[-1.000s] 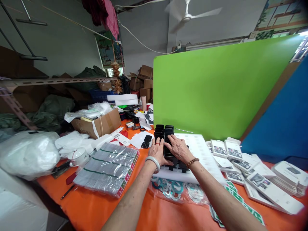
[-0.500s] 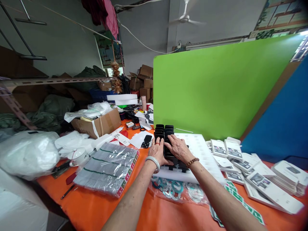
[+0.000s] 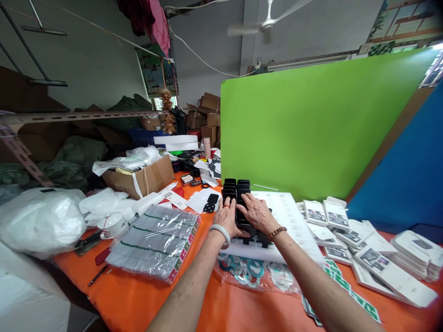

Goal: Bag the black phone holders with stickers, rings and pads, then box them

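Observation:
Black rounded flat pieces (image 3: 230, 186) stand on edge in two close rows on a white foam tray (image 3: 282, 216). My left hand (image 3: 226, 219), with a ring and a pale bangle, curls around the left and near side of the rows, its thumb at the front. From the right, my right hand (image 3: 258, 212), wearing a beaded bracelet, grips the same rows with its fingers bent over them. Both hands partly hide the pieces. Under the tray's near edge lies a clear bag of teal and white rings (image 3: 254, 269).
Left of the hands is a plastic-wrapped pack of grey pieces (image 3: 154, 240); behind it, an open cardboard box (image 3: 152, 177). White printed boxes (image 3: 377, 263) spread out at right, beside green-and-white cards (image 3: 360, 299). A green panel (image 3: 311, 124) rises behind the tray. Orange cloth (image 3: 228, 309) covers the table.
Both hands stay in place on the black pieces. Only the ceiling fan's blades have visibly turned.

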Motion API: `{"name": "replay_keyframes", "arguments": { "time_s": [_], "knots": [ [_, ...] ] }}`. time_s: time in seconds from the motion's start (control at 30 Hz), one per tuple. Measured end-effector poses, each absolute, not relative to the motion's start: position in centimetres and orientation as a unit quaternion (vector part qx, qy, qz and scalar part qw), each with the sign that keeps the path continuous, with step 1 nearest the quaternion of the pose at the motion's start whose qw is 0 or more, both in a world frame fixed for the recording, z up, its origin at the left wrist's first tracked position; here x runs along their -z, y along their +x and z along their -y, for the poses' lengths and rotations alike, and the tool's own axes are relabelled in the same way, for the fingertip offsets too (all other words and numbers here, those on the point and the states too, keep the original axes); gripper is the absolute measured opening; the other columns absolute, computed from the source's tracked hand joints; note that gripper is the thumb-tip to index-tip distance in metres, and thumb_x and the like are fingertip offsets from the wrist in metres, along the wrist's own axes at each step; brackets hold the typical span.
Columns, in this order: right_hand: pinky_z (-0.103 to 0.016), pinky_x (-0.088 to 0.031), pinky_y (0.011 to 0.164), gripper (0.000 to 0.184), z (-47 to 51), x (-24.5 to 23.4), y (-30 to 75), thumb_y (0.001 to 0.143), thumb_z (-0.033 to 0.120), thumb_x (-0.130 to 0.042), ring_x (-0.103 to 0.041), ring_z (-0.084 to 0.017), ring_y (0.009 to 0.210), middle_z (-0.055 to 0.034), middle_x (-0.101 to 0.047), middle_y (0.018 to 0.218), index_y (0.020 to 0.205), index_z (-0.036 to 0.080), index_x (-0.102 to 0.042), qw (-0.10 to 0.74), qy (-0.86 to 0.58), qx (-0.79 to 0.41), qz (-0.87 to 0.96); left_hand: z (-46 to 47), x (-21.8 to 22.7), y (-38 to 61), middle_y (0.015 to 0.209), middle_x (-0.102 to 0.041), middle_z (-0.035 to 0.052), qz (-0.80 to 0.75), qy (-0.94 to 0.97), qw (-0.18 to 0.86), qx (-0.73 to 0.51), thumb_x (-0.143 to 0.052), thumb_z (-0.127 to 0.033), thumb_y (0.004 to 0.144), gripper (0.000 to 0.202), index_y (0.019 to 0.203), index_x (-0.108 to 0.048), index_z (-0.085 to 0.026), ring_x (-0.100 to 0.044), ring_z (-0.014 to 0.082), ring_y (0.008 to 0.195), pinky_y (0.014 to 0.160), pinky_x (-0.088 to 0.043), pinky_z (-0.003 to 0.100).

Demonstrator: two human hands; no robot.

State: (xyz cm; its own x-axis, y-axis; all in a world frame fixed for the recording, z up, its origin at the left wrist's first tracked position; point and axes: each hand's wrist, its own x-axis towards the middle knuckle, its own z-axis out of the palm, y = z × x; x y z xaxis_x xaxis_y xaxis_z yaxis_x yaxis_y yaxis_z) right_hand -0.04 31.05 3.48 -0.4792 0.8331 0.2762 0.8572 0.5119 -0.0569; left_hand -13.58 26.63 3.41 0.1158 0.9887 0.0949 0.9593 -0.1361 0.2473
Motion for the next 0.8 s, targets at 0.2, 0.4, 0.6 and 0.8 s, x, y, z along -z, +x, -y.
{"name": "replay_keyframes", "arguments": {
  "time_s": [0.2,0.4,0.6,0.8],
  "knots": [
    [-0.036,-0.038,0.086,0.044,-31.0,-3.47,-0.02,0.098,0.047,-0.031,-0.057,-0.026,0.106,-0.014,-0.054,0.124,0.125,0.017,-0.046,0.147,-0.487,0.042,0.86,-26.78,-3.01,-13.67,0.151,-0.027,0.0218,-0.651,0.746,0.051,-0.128,-0.076,-0.062,0.045,0.125,0.144,-0.025,-0.004,-0.014,0.0374,0.142,0.116,-0.02,0.045],
    [-0.036,-0.038,0.086,0.043,-31.06,-3.41,-0.02,0.098,0.046,-0.032,-0.058,-0.026,0.105,-0.0143,-0.055,0.124,0.125,0.017,-0.046,0.152,-0.491,0.04,0.857,-26.81,-2.88,-13.66,0.15,-0.028,0.0228,-0.648,0.749,0.048,-0.133,-0.076,-0.061,0.046,0.124,0.143,-0.026,-0.004,-0.015,0.0373,0.142,0.116,-0.019,0.045],
    [-0.036,-0.038,0.085,0.041,-31.07,-3.32,-0.01,0.097,0.046,-0.032,-0.058,-0.026,0.104,-0.0129,-0.056,0.122,0.121,0.017,-0.048,0.161,-0.489,0.037,0.857,-26.68,-3.08,-13.63,0.151,-0.028,0.0224,-0.649,0.748,0.05,-0.131,-0.077,-0.06,0.046,0.123,0.143,-0.026,-0.004,-0.015,0.0365,0.143,0.116,-0.02,0.046],
    [-0.036,-0.038,0.085,0.042,-31.13,-3.2,-0.03,0.098,0.047,-0.031,-0.058,-0.026,0.104,-0.0135,-0.056,0.123,0.122,0.017,-0.048,0.16,-0.488,0.037,0.857,-26.58,-3.19,-13.61,0.15,-0.028,0.023,-0.648,0.749,0.048,-0.129,-0.077,-0.059,0.046,0.124,0.143,-0.025,-0.002,-0.015,0.0372,0.142,0.117,-0.018,0.044]
  ]
}}
